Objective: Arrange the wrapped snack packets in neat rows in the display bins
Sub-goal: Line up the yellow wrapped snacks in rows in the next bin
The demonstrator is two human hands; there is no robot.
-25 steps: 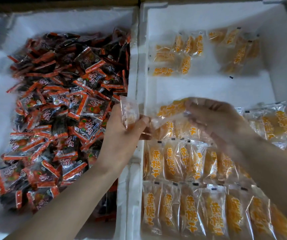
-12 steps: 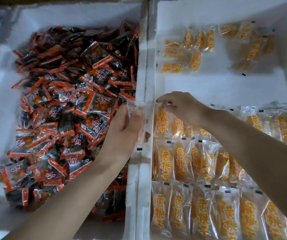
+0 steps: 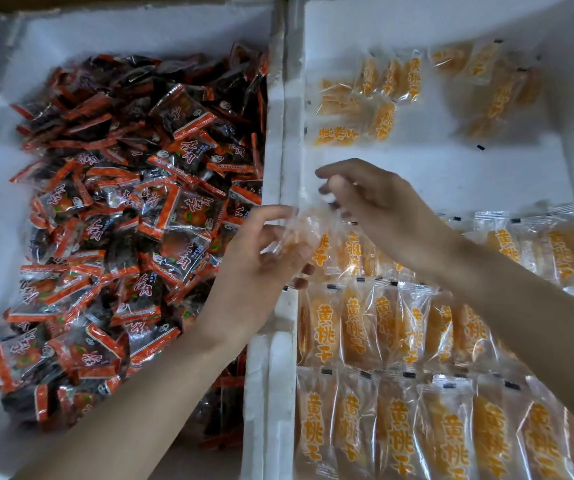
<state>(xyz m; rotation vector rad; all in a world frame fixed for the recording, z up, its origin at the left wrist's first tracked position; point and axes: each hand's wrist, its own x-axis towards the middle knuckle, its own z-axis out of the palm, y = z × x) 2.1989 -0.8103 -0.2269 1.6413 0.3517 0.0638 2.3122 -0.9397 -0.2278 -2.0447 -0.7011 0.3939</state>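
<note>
Clear packet of yellow dried fruit [image 3: 297, 237] is hanging in the grip, kinda blurry. Orange-lettered packets [image 3: 365, 334] are lying in neat rows just below it in the white foam bin [image 3: 451, 174]; red-and-black packets [image 3: 122, 220] are sitting heaped to its left.

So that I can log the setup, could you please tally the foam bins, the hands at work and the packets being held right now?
White foam bins: 2, the left bin and the right bin.
Hands: 2, the left hand and the right hand.
Dried yellow peach packet held in the fingers: 1.
Total: 5.
</note>
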